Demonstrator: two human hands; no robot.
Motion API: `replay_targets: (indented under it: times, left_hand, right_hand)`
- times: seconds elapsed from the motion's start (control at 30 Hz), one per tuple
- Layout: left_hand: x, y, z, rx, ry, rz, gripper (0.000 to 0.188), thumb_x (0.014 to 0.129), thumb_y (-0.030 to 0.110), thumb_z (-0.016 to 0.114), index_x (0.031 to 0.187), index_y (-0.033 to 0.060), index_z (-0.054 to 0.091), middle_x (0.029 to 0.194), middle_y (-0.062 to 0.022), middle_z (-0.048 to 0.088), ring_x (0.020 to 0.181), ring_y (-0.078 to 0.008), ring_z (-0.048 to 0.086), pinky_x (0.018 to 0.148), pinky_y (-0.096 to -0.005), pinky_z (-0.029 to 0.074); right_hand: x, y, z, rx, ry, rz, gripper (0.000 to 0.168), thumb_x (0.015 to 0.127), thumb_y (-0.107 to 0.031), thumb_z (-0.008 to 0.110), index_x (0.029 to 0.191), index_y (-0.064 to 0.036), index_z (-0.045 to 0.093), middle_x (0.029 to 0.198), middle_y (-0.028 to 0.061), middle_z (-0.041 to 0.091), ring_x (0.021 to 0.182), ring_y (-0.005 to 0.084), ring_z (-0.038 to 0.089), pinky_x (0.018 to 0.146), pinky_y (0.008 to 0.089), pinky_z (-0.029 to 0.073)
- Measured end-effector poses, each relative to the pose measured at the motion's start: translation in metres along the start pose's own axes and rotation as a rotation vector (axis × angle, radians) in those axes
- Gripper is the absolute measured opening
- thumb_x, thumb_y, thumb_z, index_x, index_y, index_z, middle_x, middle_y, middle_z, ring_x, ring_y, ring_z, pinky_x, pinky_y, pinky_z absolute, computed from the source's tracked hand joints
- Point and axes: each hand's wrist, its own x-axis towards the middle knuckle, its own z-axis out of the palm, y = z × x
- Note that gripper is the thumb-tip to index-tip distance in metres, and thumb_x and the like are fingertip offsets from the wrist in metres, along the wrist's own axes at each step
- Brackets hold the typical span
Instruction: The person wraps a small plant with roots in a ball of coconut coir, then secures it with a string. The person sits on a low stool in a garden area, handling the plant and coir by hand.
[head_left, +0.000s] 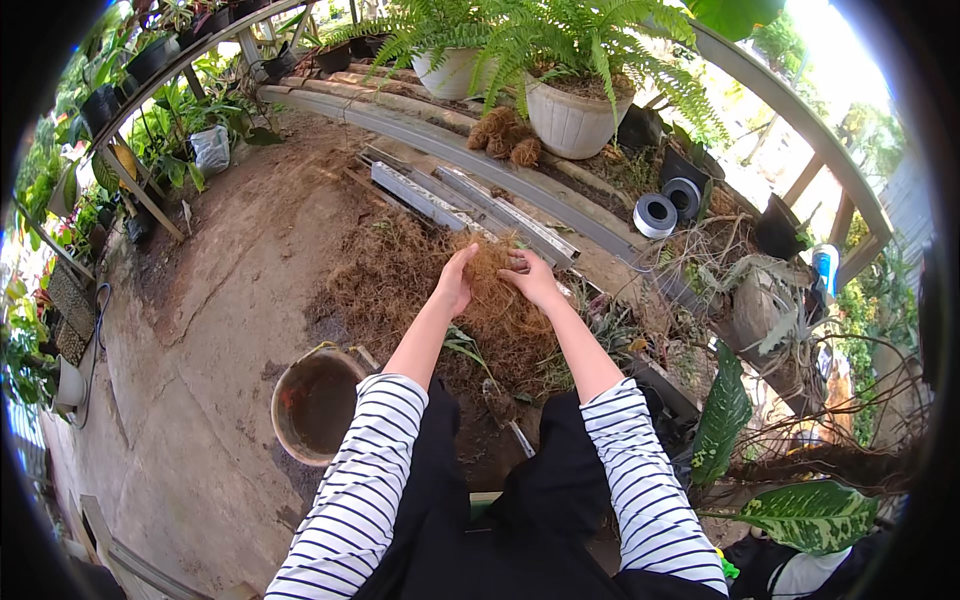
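Between my two hands is a loose clump of brown coconut fibre (491, 271). My left hand (455, 281) holds its left side, the thumb and fingers against the strands. On the other side my right hand (534, 279) grips the clump with bent fingers. Below them spreads a heap of darker fibre (382, 289) on the ground. A small plant with long green leaves (469, 349) lies at the near side of the heap, by my knees. Close to it a tool with a metal shaft (523, 439) is partly hidden by my leg.
An old round bucket (289, 409) stands left of my forearm. Beyond the heap lie metal channel bars (420, 196). Fibre balls (504, 137) rest beside a white pot with a fern (574, 120). Two tape rolls (655, 216) and dry roots (712, 262) are at right.
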Motion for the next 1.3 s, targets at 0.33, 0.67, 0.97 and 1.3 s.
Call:
replay_targets:
  times: [0.33,0.67,0.97,1.3]
  left_hand:
    - [-0.001,0.004,-0.009,0.181,0.125,0.054,0.055,0.08,-0.002,0.056,0.132,0.0067,0.041,0.096,-0.0063,0.059,0.081,-0.0156,0.058,0.065,-0.0307,0.046]
    - [0.009,0.015,-0.034,-0.148,0.231,0.161,0.042,0.083,0.001,0.05,0.124,0.0092,0.043,0.091,-0.0051,0.055,0.085,-0.0213,0.056,0.075,-0.0452,0.049]
    - [0.0,0.034,-0.043,-0.203,0.117,0.098,0.028,0.088,0.02,0.049,0.113,0.0095,0.053,0.112,-0.0106,0.059,0.104,-0.0287,0.057,0.09,-0.0463,0.045]
    - [-0.018,0.024,-0.014,0.189,0.042,0.14,0.036,0.086,0.012,0.063,0.12,0.0059,0.052,0.113,-0.0087,0.06,0.1,-0.0238,0.061,0.082,-0.0413,0.052]
  right_hand:
    - [0.024,0.011,-0.016,0.239,0.506,-0.03,0.024,0.08,-0.011,0.068,0.104,-0.004,0.064,0.09,0.0057,0.066,0.082,0.0147,0.061,0.076,0.0289,0.048]
    - [0.019,0.046,-0.038,-0.499,0.346,0.398,0.055,0.083,-0.037,0.064,0.128,-0.009,0.048,0.133,0.0198,0.043,0.12,0.0362,0.046,0.096,0.0558,0.037]
    - [0.011,-0.045,-0.005,-0.033,-0.072,0.195,0.059,0.088,-0.047,0.056,0.133,-0.011,0.045,0.136,0.0123,0.043,0.12,0.0295,0.047,0.091,0.0495,0.041]
    - [-0.002,-0.056,0.002,0.643,-0.249,0.303,0.081,0.079,-0.026,0.075,0.141,-0.002,0.029,0.124,0.0066,0.054,0.111,0.0185,0.052,0.085,0.0403,0.045]
